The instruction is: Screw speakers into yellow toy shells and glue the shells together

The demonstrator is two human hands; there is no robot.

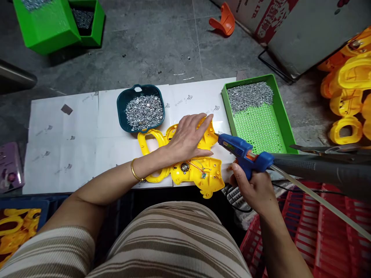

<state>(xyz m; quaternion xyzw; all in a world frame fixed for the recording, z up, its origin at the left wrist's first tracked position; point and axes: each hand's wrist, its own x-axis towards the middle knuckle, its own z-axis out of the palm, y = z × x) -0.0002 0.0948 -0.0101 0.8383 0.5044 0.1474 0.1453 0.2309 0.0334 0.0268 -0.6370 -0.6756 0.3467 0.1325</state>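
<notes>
My right hand (256,189) is wrapped round the handle of a blue glue gun (239,148), with a long pale glue stick (319,197) running out of its back. The gun's nozzle touches or nearly touches the right end of a yellow plastic shell half (210,135). Over that half lies my left hand (188,135), fingers stretched out and thumb apart, covering its middle. Nearer to me is a second yellow shell half (191,175), inner side up, holding a round speaker-like part (184,167), thin wires and a small circuit board (203,175).
A dark teal tub (121,112) of screws stands behind the shells. The green tray (285,127) at right holds small metal pieces. Green bins (49,31) and an orange part (226,21) are on the floor. Red crates (327,231) stand lower right; yellow shells (346,102) are piled at right.
</notes>
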